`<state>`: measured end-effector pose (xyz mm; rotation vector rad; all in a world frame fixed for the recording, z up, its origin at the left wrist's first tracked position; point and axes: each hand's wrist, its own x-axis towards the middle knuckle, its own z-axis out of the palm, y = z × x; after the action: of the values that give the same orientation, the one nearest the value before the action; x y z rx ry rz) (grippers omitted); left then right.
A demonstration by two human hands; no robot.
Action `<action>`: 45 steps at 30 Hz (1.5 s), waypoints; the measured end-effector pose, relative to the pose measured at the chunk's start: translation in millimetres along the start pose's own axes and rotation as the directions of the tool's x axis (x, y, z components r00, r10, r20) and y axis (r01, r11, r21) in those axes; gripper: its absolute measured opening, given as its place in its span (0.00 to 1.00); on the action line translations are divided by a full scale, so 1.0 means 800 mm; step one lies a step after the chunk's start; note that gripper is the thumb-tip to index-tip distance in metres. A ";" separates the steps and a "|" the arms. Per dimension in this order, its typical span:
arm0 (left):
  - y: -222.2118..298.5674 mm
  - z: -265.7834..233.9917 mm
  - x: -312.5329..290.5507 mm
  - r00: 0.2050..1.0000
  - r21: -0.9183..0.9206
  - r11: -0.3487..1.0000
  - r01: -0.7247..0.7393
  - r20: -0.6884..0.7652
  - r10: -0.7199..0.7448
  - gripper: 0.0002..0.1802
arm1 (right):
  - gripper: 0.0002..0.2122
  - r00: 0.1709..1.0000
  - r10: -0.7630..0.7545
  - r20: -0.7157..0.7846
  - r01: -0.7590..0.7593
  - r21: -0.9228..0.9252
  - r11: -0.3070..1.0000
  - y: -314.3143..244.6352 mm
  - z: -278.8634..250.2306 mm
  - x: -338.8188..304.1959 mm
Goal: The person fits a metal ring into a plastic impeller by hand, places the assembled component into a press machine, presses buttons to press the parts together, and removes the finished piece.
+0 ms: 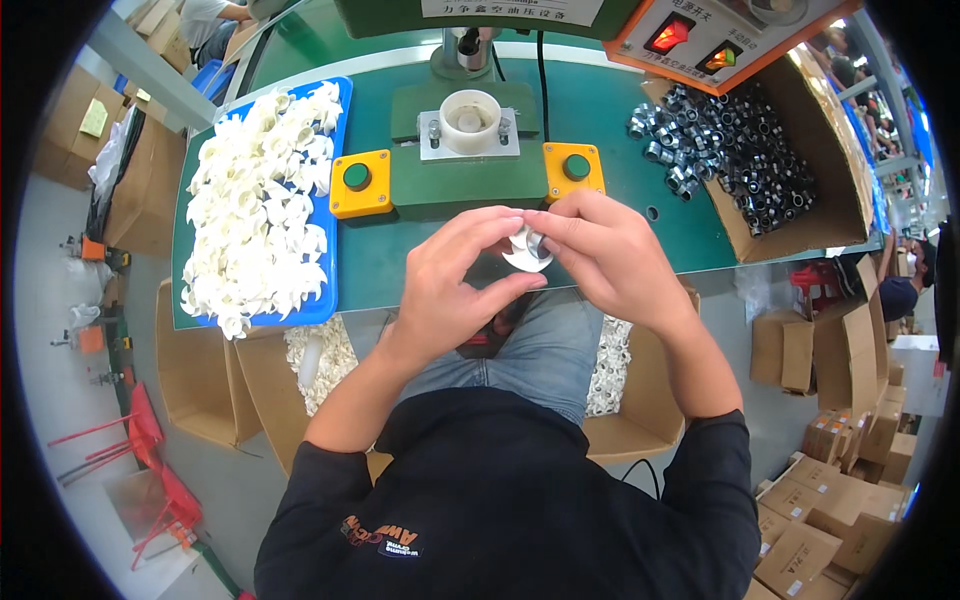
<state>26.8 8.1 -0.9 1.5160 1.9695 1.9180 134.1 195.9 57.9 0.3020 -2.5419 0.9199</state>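
Observation:
In front of my lap, both hands meet around a small white plastic part with curved blades [522, 262], like an impeller. My left hand [440, 285] grips its left side between fingers and thumb. The fingers of my right hand [622, 258] are closed at its upper right, on what seems to be a dark metal ring [538, 246] seated in the part's middle. Fingers partly cover both pieces. Just beyond stands a green press with a white round cup [470, 122] on a metal plate, apart from my hands.
A blue tray [329, 270] heaped with white bladed parts lies left on the green table [400, 245]. Yellow button boxes [362, 202] [588, 160] flank the press. At right, a tipped cardboard box [838, 170] spills metal rings [690, 130]. Open boxes of white parts [610, 375] stand beside my legs.

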 end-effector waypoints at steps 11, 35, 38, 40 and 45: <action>0.004 -0.001 -0.001 0.996 0.150 0.986 -0.077 -0.036 0.083 0.29 | 0.15 0.997 0.052 -0.049 -0.053 -0.029 0.998 -0.020 0.010 -0.004; -0.037 -0.027 0.111 0.913 0.294 0.925 0.239 -0.393 -0.111 0.26 | 0.16 0.934 0.169 -0.315 -0.121 0.166 0.979 0.016 0.019 0.019; -0.037 -0.025 0.121 0.900 0.273 0.923 0.273 -0.410 -0.145 0.28 | 0.15 0.928 0.198 -0.315 -0.148 0.177 0.973 0.024 0.020 0.009; -0.038 -0.023 0.124 0.893 0.260 0.921 0.290 -0.420 -0.163 0.29 | 0.13 0.917 0.231 -0.325 -0.169 0.206 0.964 0.029 0.021 0.005; -0.047 -0.016 0.125 0.861 0.183 0.936 0.300 -0.474 -0.184 0.32 | 0.12 0.914 0.242 -0.325 -0.172 0.229 0.958 0.036 0.020 -0.001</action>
<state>-56.8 66.7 32.7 0.8268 2.5290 2.1122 120.0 207.5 30.4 -0.0779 -2.1843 1.1913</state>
